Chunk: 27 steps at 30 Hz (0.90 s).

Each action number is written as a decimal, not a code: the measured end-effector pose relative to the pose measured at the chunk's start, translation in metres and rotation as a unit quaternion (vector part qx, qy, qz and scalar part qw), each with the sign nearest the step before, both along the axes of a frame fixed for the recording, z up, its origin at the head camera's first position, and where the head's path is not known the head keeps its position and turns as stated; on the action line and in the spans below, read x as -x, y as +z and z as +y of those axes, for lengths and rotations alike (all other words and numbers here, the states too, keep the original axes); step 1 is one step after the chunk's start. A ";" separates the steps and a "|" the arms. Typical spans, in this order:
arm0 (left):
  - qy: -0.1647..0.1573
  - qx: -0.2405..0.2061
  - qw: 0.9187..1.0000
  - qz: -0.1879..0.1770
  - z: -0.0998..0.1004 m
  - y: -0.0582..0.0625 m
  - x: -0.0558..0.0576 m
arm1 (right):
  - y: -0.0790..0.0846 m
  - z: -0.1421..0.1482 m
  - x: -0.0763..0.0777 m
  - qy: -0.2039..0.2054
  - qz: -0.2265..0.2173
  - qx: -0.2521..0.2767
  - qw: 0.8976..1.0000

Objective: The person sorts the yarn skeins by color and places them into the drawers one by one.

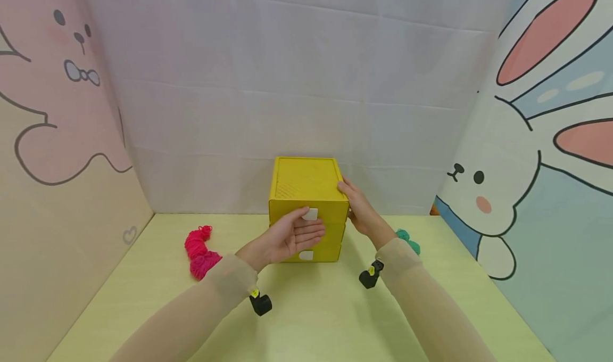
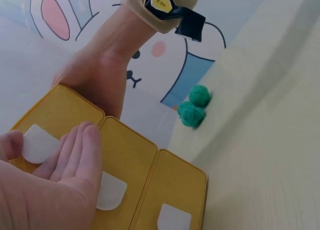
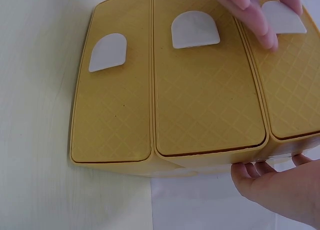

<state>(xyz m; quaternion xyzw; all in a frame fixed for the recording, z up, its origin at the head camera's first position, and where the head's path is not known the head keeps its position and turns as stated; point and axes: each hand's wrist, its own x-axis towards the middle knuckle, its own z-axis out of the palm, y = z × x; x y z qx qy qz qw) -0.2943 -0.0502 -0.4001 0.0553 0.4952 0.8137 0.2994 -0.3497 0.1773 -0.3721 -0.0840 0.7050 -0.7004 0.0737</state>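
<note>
A yellow drawer box [image 1: 308,179] with three stacked drawers stands near the back wall, every drawer flush in its frame. The left hand [image 1: 289,239] lies across the front, palm toward the head camera. Its thumb and forefinger sit on either side of the top drawer's white tab [image 2: 40,144], while the other fingers stretch out below it. That hand covers the middle white tab [image 3: 195,29] in the head view; the lowest white tab [image 1: 306,255] shows beneath. The right hand [image 1: 361,208] grips the box's upper right edge, fingertips bent against the side [image 3: 240,176].
Pink and red yarn balls [image 1: 203,253] lie left of the box on the pale table [image 1: 306,325]. Green yarn balls [image 2: 192,107] are at the right, partly behind the right forearm in the head view. A white cloth wall [image 1: 306,85] closes the back.
</note>
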 end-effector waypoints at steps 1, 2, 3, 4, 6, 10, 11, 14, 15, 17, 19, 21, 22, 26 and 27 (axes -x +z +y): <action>0.001 0.000 1.000 -0.001 0.000 0.000 0.000 | 0.000 0.000 0.000 0.000 0.000 0.000 1.000; 0.002 0.001 1.000 -0.001 0.000 0.000 0.000 | 0.000 0.000 0.000 0.001 0.000 0.000 1.000; 0.002 0.002 1.000 -0.001 0.000 0.000 0.000 | 0.000 0.000 0.000 0.002 0.000 -0.001 1.000; 0.001 0.002 1.000 0.000 0.000 0.000 0.000 | 0.000 0.001 0.000 0.002 0.000 0.000 1.000; 0.000 0.003 1.000 -0.001 0.000 0.001 -0.001 | -0.001 0.001 0.001 0.002 0.000 -0.001 1.000; -0.004 0.006 1.000 0.003 0.000 0.001 -0.002 | 0.000 0.001 0.000 -0.001 -0.001 -0.004 1.000; -0.005 0.007 1.000 0.004 0.000 0.001 -0.003 | 0.000 0.001 0.000 -0.002 0.000 -0.005 1.000; -0.008 0.012 1.000 0.012 0.000 0.001 -0.004 | 0.000 0.001 0.000 -0.005 -0.002 -0.003 1.000; -0.011 0.014 1.000 0.017 0.000 0.001 -0.005 | 0.000 0.000 0.000 -0.005 -0.003 -0.003 1.000; -0.018 0.020 0.999 0.027 -0.001 0.001 -0.007 | 0.000 0.001 0.001 -0.006 -0.003 -0.004 1.000; -0.025 0.023 0.999 0.034 -0.002 0.000 -0.008 | 0.000 0.000 0.001 -0.007 -0.002 -0.004 1.000; -0.032 0.024 0.999 0.036 -0.002 -0.001 -0.010 | 0.000 0.000 0.001 -0.007 -0.001 -0.005 1.000; -0.035 0.026 0.998 0.039 -0.002 -0.001 -0.011 | 0.000 0.000 0.001 -0.007 -0.001 -0.005 1.000; -0.042 0.031 0.998 0.038 -0.003 -0.005 -0.015 | 0.000 0.000 0.001 -0.006 -0.005 0.001 1.000; -0.044 0.034 0.998 0.039 -0.003 -0.006 -0.016 | 0.000 0.000 0.001 -0.006 -0.006 0.001 1.000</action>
